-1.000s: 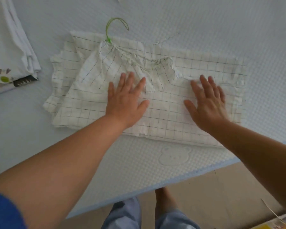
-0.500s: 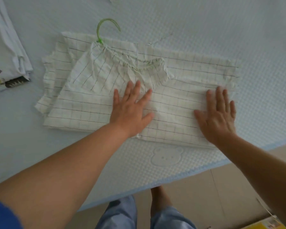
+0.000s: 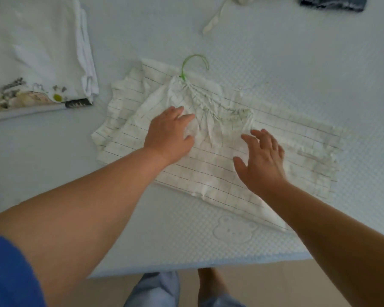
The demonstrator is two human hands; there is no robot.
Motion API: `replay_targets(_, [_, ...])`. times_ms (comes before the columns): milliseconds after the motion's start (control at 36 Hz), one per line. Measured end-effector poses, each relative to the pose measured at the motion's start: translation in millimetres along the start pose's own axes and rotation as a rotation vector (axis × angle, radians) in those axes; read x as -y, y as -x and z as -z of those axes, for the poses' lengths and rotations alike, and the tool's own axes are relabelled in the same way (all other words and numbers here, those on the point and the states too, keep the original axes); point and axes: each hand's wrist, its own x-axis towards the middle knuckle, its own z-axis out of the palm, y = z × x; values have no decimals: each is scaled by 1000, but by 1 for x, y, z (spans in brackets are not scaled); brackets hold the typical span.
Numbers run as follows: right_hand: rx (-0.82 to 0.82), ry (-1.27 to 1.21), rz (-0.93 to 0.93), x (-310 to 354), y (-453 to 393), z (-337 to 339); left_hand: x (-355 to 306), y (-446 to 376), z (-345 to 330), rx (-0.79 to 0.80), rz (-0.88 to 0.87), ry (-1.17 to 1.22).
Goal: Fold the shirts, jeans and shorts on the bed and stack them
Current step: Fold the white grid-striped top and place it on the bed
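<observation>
Broadly, the bed (image 3: 275,52) fills nearly the whole frame, covered in a pale blue dimpled sheet whose near edge runs across the lower middle of the frame, with a bear outline (image 3: 233,230) pressed into it just above that edge. Next in size is the white T-shirt (image 3: 38,52), folded and lying flat at the upper left of the frame, its printed hem toward the bottom. The checked shirt (image 3: 220,169) lies at the centre of the frame, cream with thin dark grid lines, folded into a rough rectangle with its gathered neckline uppermost and ruffled edges showing at its left and right ends. Both bare forearms reach in from the bottom corners of the frame, and a blue sleeve (image 3: 7,275) shows at the lower left. The left hand (image 3: 167,134) rests on the checked shirt just left of the neckline, its fingers bent down into the cloth; whether they pinch a fold cannot be told. The right hand (image 3: 263,160) is spread wide with straight fingers over the middle of the shirt, holding nothing, and whether it touches the cloth is unclear. A dark denim garment (image 3: 333,3) is cut off by the top right of the frame, and a cream strap (image 3: 215,21) trails at top centre. Smallest, a green hanger hook (image 3: 195,63) curls out from the shirt's upper edge.
</observation>
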Motion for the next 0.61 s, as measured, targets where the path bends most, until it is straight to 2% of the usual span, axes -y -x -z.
replay_targets(222, [-53, -35, 133, 73, -88, -10, 43, -57, 15, -147, 334, 49])
replay_targets(361, [-104, -23, 177, 104, -134, -8, 47, -62, 20, -81, 457, 450])
replay_targets(611, [54, -8, 148, 137, -171, 1, 66, -45, 35, -45, 401, 725])
